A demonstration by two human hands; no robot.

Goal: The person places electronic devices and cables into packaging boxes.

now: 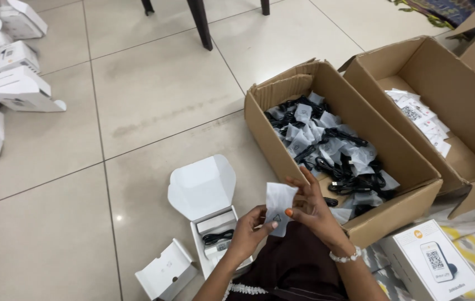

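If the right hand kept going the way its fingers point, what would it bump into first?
The right hand points up and left, so it likely meets the small clear plastic packet that it already touches; past that, the open white box. Depth is unclear.

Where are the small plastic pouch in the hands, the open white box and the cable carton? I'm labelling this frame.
small plastic pouch (278, 202), head view, upper middle.
open white box (203, 187), head view, raised lid.
cable carton (264, 124), head view, left wall.

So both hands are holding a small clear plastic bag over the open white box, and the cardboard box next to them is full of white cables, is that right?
Not quite. The head view shows the cardboard box full of black cables in small clear bags, not white ones. The rest holds: both the left hand and right hand hold a small clear bag beside the open white box.
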